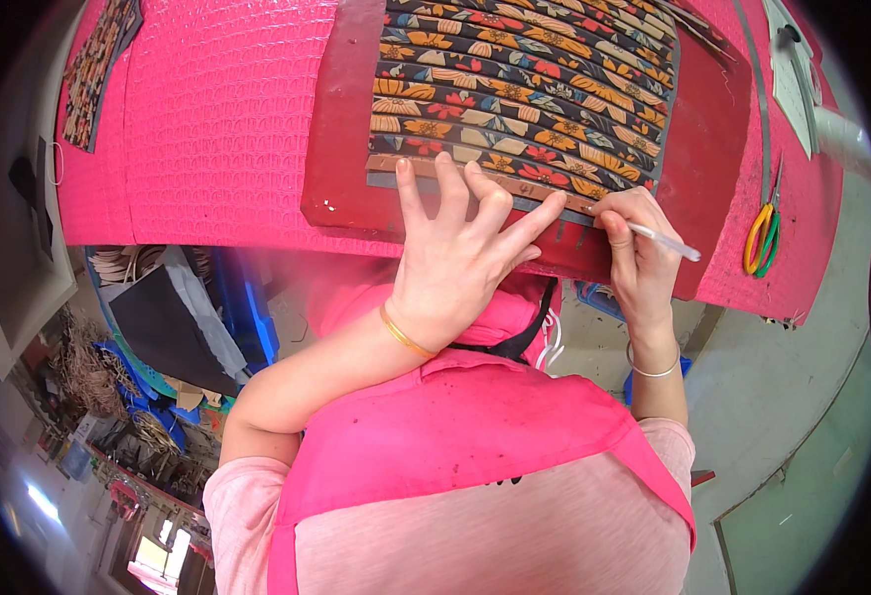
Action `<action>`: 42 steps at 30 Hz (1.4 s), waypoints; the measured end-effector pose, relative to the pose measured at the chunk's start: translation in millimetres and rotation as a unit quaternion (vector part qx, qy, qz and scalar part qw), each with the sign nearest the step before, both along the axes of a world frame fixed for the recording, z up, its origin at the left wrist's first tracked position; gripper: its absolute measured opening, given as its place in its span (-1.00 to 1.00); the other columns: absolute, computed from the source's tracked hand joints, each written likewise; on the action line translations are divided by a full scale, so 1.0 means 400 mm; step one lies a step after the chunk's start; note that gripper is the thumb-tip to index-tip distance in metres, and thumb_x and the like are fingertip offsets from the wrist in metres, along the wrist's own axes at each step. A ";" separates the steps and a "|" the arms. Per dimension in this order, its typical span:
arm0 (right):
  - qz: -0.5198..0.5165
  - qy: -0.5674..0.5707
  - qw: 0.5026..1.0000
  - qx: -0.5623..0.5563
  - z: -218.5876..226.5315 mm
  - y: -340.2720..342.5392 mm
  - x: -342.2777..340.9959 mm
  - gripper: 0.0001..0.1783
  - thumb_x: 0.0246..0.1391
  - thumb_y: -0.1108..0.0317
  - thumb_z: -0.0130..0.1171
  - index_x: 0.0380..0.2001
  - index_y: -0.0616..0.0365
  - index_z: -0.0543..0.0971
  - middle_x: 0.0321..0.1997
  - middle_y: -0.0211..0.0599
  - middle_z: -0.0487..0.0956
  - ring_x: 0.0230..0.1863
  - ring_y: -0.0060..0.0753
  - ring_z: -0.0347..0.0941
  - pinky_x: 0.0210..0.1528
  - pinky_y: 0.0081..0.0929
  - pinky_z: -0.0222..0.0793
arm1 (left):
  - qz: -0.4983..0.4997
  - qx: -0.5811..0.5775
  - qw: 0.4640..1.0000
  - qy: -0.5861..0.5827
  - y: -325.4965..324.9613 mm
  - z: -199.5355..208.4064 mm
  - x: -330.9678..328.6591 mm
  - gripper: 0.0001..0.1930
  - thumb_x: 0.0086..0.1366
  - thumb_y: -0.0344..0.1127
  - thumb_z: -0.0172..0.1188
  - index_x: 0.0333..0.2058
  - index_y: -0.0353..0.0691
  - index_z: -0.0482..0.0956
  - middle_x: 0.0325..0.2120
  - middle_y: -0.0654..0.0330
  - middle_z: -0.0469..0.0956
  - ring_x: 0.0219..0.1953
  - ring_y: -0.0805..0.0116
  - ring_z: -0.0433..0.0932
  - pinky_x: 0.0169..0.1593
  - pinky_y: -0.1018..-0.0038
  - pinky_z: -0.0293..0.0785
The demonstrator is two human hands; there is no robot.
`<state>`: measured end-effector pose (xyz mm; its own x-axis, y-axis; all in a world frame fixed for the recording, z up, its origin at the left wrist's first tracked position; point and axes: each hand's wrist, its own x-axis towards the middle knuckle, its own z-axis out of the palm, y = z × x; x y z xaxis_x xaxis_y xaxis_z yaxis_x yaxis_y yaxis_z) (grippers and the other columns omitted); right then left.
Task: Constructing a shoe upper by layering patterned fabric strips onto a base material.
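Note:
My left hand lies with fingers spread, its fingertips pressing on a narrow brown strip. That strip runs along the near edge of a dark floral-print sheet with orange, red and cream flowers, which looks ridged or cut into rows of bands. In my right hand, closed in a writing grip, is a white pen. The pen's tip is hidden by the fingers, close to the strip's right end. Beneath the floral sheet is a dark red mat.
Yellow-and-green-handled scissors lie to the right on the pink table cover. Another floral piece is at the far left. A grey strap and a white sheet lie at the far right. Below the table stands a blue bin.

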<state>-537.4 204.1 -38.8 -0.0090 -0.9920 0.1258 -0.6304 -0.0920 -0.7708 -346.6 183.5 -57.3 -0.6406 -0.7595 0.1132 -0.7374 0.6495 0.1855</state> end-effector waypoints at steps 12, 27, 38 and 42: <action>0.011 0.009 1.000 -0.007 0.000 -0.001 0.001 -0.89 0.03 0.43 0.13 -0.48 0.25 0.46 -0.55 -0.25 0.44 -0.51 -0.26 0.34 -0.44 -0.45 0.26 | 0.002 0.002 1.000 0.006 0.001 0.000 -0.001 -0.41 0.09 0.04 0.10 0.15 0.29 0.25 -0.14 -0.04 0.30 0.02 -0.19 0.20 0.05 -0.34 0.01; -0.024 0.050 0.998 -0.013 0.072 0.015 -0.021 -0.91 0.04 0.59 -0.02 -0.40 0.24 0.48 -0.25 -0.17 0.35 -0.29 -0.22 0.39 -0.21 -0.44 0.32 | 0.006 -0.013 1.000 -0.026 -0.004 0.016 -0.002 -0.35 0.01 0.01 0.20 0.15 0.44 0.26 -0.18 -0.05 0.31 -0.04 -0.10 0.29 0.05 -0.18 0.16; -0.069 0.032 0.986 0.146 0.078 -0.004 -0.065 -0.88 -0.08 0.56 0.17 -0.42 0.26 0.46 -0.49 -0.33 0.42 -0.47 -0.50 0.39 -0.49 -0.56 0.27 | -0.012 0.085 0.939 0.332 -0.191 0.119 0.047 -0.55 0.11 -0.34 0.16 0.03 -0.20 0.40 -0.19 -0.01 0.37 -0.13 0.00 0.38 -0.05 0.23 0.33; -0.146 -0.099 0.971 0.160 0.106 -0.017 -0.210 -0.94 -0.02 0.57 0.15 -0.43 0.22 0.50 -0.51 -0.54 0.42 -0.47 -0.75 0.27 -0.42 -0.76 0.16 | 0.023 0.007 0.943 0.332 -0.337 0.047 -0.019 -0.57 0.25 -0.15 0.01 0.04 -0.24 0.36 0.05 -0.12 0.28 0.10 -0.09 0.25 0.14 0.14 0.17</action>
